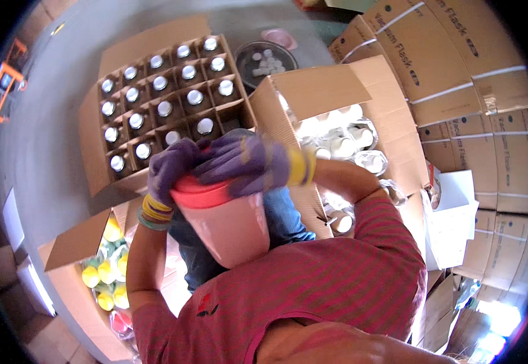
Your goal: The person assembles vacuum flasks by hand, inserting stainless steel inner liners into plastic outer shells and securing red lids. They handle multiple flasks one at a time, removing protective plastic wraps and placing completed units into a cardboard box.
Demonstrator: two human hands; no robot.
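A glossy pink plastic container [224,233] with a red top [200,191] leans between my knees, against my striped shirt. It tapers toward its lower end. My left hand [171,168], in a purple knit glove with a yellow cuff, grips the left side of the red top. Blurred by motion, my gloved right hand [242,159] lies across that top, its fingers curled over it. Both hands hide the container's upper end. Just beyond them stands an open divided carton [88,155] of dark bottle-like items with silver caps [165,108]; a few cells near me hold none.
To the right, an open carton [330,91] holds white-topped items in clear wrap [343,145]. At left, another carton [73,303] holds yellow-topped items [90,276]. A dark round tub [255,80] with small white pieces sits behind. Strapped cartons [440,67] are stacked at right.
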